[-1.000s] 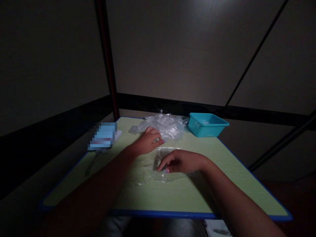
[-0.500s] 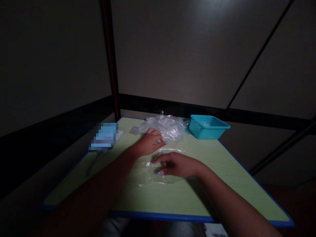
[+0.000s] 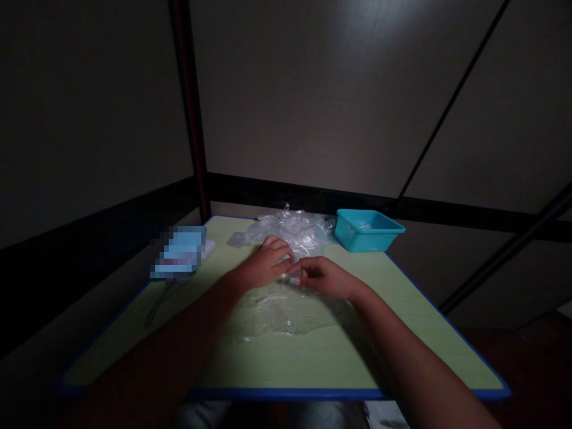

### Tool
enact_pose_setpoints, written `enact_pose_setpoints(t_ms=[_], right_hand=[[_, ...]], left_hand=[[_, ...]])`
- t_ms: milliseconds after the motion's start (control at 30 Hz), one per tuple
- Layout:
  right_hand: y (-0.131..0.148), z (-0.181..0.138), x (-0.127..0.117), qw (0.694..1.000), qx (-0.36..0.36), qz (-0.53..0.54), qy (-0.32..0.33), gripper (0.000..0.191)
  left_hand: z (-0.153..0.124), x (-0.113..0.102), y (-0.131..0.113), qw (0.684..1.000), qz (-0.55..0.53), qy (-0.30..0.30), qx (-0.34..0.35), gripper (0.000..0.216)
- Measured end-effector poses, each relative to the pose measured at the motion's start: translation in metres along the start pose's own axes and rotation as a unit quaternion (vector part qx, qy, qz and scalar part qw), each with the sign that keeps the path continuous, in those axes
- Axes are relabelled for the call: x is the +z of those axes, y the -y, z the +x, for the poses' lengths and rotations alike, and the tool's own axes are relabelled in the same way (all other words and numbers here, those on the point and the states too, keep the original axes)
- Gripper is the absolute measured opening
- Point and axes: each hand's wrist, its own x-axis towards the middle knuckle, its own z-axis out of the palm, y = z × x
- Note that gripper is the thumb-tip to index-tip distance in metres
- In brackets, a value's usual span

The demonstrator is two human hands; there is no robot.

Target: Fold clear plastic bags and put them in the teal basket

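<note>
A thin clear plastic bag (image 3: 286, 313) lies flat and wrinkled on the table in front of me. At its far edge my left hand (image 3: 268, 263) is closed, fingers curled and thumb pressed toward them on the film. My right hand (image 3: 326, 278) meets it from the right, thumb and forefinger pinching at the same edge, the fingertips of both hands close together. The film between the fingers is hard to make out. Just beyond my left hand sits a crumpled heap of clear plastic bags (image 3: 292, 229).
A turquoise plastic basket (image 3: 369, 232) stands at the table's far right corner. On the left is a phone-like device with a blurred screen (image 3: 181, 250), with a strap or cable (image 3: 158, 301) beside it. The pale green table (image 3: 286, 366) has a blue edge; walls rise behind it.
My right hand has moved up and away from me to join my left hand at the bag's far edge. My left hand has barely moved. The view has shifted slightly.
</note>
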Motion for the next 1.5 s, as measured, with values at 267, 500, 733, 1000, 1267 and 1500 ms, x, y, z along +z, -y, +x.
enact_pose_setpoints(t_ms=[267,500,733,1000,1267,1500], right_hand=[[-0.027,0.006,-0.011,0.972,0.05,-0.212,-0.092,0.014],[-0.05,0.002,-0.034,0.939,0.102,-0.305,-0.124,0.015],[-0.06,0.0,-0.038,0.943,0.123,-0.288,-0.109,0.021],[-0.062,0.001,-0.029,0.949,0.114,-0.267,-0.126,0.024],[-0.061,0.001,-0.028,0.962,0.089,-0.244,-0.081,0.02],[-0.054,0.001,-0.021,0.99,0.063,-0.109,-0.067,0.022]], left_hand=[[0.001,-0.001,0.01,0.997,0.044,-0.058,-0.022,0.02],[-0.003,0.0,0.023,0.987,0.065,-0.001,-0.148,0.02],[-0.011,-0.002,0.035,0.976,0.051,0.076,-0.198,0.027],[-0.011,-0.003,0.03,0.97,0.065,0.107,-0.208,0.042],[-0.008,-0.007,0.018,0.967,0.027,0.141,-0.212,0.04],[-0.004,-0.009,0.017,0.971,0.037,0.102,-0.212,0.04]])
